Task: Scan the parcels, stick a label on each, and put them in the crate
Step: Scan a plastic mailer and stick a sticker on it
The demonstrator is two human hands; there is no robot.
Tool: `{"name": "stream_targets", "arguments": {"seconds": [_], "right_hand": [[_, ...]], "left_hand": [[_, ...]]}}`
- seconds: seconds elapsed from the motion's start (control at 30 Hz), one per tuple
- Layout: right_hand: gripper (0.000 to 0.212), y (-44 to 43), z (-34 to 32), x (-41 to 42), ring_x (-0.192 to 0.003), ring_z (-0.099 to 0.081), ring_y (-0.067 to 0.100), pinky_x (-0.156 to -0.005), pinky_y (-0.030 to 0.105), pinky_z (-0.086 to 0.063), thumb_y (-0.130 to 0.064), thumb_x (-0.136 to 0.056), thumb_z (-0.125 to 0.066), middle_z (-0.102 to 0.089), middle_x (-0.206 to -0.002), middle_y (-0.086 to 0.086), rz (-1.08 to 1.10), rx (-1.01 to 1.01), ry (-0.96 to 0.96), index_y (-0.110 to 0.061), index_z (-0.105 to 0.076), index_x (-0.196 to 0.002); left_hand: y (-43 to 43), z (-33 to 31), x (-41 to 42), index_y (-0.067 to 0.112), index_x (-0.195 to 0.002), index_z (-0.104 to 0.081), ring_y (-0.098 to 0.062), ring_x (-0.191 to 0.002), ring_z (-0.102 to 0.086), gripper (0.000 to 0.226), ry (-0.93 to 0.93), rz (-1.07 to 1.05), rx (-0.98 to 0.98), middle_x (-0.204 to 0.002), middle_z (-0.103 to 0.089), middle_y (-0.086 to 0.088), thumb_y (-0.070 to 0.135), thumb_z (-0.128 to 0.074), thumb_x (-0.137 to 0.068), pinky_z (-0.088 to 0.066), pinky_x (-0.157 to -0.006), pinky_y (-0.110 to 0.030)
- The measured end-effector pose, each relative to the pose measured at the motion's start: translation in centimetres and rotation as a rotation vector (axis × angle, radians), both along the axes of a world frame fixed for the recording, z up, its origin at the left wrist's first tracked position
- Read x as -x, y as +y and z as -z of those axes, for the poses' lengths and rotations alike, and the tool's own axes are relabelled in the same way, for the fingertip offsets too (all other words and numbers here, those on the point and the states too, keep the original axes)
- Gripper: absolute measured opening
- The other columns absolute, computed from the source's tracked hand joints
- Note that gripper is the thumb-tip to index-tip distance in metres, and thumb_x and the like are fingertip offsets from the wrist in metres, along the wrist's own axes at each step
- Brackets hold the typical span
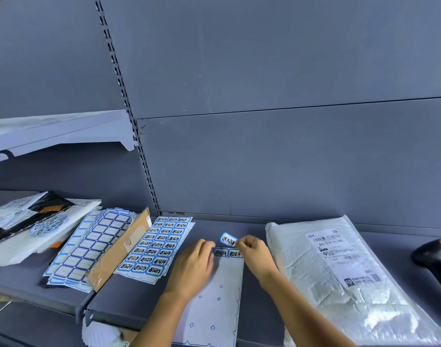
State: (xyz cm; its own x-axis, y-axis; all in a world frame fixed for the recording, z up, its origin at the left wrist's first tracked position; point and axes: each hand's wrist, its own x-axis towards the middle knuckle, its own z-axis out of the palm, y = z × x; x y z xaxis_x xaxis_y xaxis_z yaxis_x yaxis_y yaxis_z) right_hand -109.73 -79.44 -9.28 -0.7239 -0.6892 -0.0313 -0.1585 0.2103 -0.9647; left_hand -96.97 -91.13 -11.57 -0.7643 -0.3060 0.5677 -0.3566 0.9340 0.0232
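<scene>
Blue-bordered paper label (229, 239) pinched at right hand (254, 254) fingertips, just above white backing sheet (214, 296); left hand (191, 266) fingers press the sheet down.

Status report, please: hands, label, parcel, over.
Right hand pinches a peeled label. Left hand rests on the sheet. Parcel lies to the right, label not yet stuck. Nothing between them.

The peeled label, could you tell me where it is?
In the head view, the peeled label is pinched by the right hand, above the nearly empty sticker sheet and left of the white parcel.
</scene>
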Motion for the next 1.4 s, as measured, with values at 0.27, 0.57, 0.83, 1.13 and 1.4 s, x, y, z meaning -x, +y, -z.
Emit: {"name": "stream_targets", "arguments": {"seconds": [0.27, 0.57, 0.83, 1.13, 1.4], "right_hand": [[0.022, 9.2, -8.2, 5.5, -0.049, -0.033, 0.008, -0.047, 0.019, -0.027, -0.016, -0.091, -0.054, -0.040, -0.055, -0.008, 0.154, 0.136, 0.175, -0.016, -0.051, -0.069], [0.024, 19.1, -3.6, 11.9, -0.063, -0.038, 0.018, -0.055, 0.030, -0.027, -0.016, -0.089, -0.055, -0.045, -0.063, 0.004, 0.491, -0.209, 0.314, -0.007, -0.052, -0.067], [0.020, 17.7, -1.2, 13.2, -0.066, -0.039, 0.016, -0.054, 0.031, -0.029, -0.015, -0.086, -0.051, -0.048, -0.070, 0.005, 0.536, -0.315, 0.216, 0.000, -0.050, -0.073], [0.023, 17.7, 0.9, 12.8, -0.078, -0.046, 0.020, -0.060, 0.030, -0.029, -0.020, -0.087, -0.054, -0.055, -0.078, 0.005, 0.630, -0.283, 0.288, -0.014, -0.043, -0.067], [0.022, 20.7, 0.1, 11.7, -0.088, -0.058, 0.014, -0.069, 0.025, -0.041, -0.031, -0.096, -0.049, -0.064, -0.090, -0.004, 0.434, -0.288, 0.186, -0.016, -0.064, -0.096]], "left_hand": [[-0.5, -3.3, 2.9, 0.028, -0.107, -0.053, -0.023, -0.095, -0.055, 0.026, -0.526, -0.092, -0.275, -0.111, -0.051, 0.002, 0.016, -0.035, -0.093, -0.038, -0.071, -0.029], [12.4, -5.2, 12.0, 0.024, -0.126, -0.053, -0.020, -0.117, -0.046, 0.053, -0.184, 0.371, -0.177, -0.130, -0.050, 0.007, 0.044, -0.022, -0.088, -0.034, -0.102, -0.036], [16.7, -5.2, 17.1, 0.013, -0.134, -0.046, -0.028, -0.116, -0.044, 0.082, -0.277, 0.456, -0.261, -0.141, -0.045, 0.001, 0.051, -0.003, -0.075, -0.037, -0.099, -0.035], [17.1, -2.7, 18.2, 0.032, -0.091, -0.072, -0.012, -0.070, -0.056, 0.038, -0.364, 0.453, -0.080, -0.100, -0.068, 0.024, 0.043, -0.038, -0.078, -0.049, -0.062, -0.016], [18.6, -3.5, 19.8, 0.039, -0.144, -0.027, -0.031, -0.119, -0.035, 0.069, -0.566, 0.323, -0.086, -0.141, -0.033, -0.003, 0.045, -0.011, -0.076, -0.031, -0.092, -0.043]]}}
